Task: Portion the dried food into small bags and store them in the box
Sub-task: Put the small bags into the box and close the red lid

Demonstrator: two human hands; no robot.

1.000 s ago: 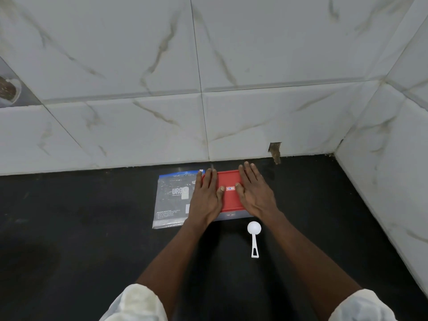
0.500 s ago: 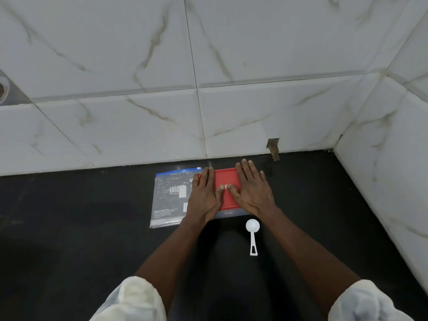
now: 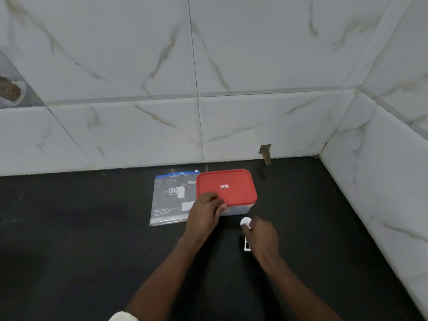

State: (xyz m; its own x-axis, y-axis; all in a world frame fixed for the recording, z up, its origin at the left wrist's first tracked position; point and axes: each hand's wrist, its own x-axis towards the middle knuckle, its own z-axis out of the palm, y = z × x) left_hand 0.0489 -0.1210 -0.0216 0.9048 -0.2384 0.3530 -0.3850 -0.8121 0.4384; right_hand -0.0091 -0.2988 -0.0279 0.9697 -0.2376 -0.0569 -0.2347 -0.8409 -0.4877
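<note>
One rectangular clear-plastic box (image 3: 234, 210) with a smooth red round-cornered lid (image 3: 226, 186) sits on the matte black counter (image 3: 81, 239), near the marbled white wall tiles (image 3: 139, 66). Touching the box's left side lies one flat, glossy zip bag (image 3: 169, 200) with a blue seal strip. The left hand (image 3: 205, 215) curls its fingers on the box's near-left corner. The right hand (image 3: 262, 235), blurred, closes over one white plastic scoop (image 3: 245, 222) just before the box; its grip cannot be told.

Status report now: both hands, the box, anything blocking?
Left hand on box front corner. Right hand over scoop. Red lid on. Nothing blocking.
</note>
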